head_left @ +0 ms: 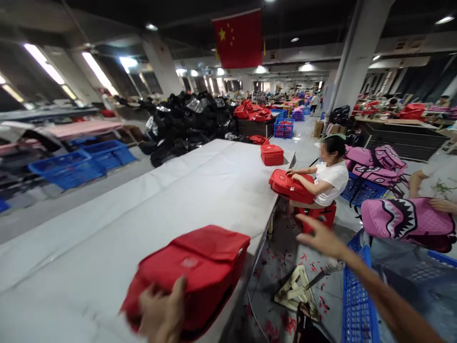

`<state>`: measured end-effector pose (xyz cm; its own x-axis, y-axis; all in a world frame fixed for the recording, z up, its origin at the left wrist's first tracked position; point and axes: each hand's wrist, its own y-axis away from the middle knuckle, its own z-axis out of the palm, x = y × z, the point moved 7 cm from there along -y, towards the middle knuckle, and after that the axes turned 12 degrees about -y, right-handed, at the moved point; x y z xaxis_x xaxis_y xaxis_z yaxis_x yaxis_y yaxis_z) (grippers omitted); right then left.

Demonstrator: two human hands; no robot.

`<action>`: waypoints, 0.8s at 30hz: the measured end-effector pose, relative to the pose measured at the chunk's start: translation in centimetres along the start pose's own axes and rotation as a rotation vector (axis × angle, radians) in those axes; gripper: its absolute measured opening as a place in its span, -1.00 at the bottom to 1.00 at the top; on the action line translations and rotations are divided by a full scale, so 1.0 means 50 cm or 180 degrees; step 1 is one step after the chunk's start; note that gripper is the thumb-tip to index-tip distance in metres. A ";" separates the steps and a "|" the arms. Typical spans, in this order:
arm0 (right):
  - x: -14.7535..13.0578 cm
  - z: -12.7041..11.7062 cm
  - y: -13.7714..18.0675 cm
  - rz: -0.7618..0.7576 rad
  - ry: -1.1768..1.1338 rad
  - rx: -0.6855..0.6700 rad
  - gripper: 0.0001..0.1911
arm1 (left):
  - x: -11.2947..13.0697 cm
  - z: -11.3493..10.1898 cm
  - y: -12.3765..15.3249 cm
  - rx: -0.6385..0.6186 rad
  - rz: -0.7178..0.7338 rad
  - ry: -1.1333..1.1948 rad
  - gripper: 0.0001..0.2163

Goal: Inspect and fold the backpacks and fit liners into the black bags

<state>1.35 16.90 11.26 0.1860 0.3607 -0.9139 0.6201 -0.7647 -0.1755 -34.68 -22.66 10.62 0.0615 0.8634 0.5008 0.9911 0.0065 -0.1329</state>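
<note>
A red fabric bag (194, 271) lies on the long white table (143, 209) near its front right edge. My left hand (162, 312) grips the bag's near side, fingers curled onto the fabric. My right hand (319, 236) is stretched out to the right over the floor, fingers apart and holding nothing, above a blue plastic crate (355, 295).
A seated person (330, 178) in a white shirt works on another red bag (291, 186) farther along the table; a third red bag (272, 155) lies beyond. Pink shark-print bags (405, 219) sit at right beside another person's arm. Blue crates and black bag piles stand at left and back.
</note>
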 end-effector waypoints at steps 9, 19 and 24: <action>-0.043 0.364 0.009 0.0208 0.0307 0.0211 -0.46 | 0.262 0.112 0.237 -0.1505 0.2295 0.1704 -0.61; -0.036 0.299 -0.042 0.0445 0.1183 0.0157 -0.59 | 0.203 0.252 0.251 -0.1833 0.1681 0.1340 -0.70; -0.027 0.292 -0.061 0.0462 0.1402 0.0113 -0.54 | 0.162 0.290 0.196 -0.1702 0.1485 0.0955 -0.69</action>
<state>-11.91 10.94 7.70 0.5798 0.4352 -0.6888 0.5387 -0.8390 -0.0766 -26.20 -8.29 0.97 0.4408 0.5425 0.7151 0.7723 -0.6352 0.0059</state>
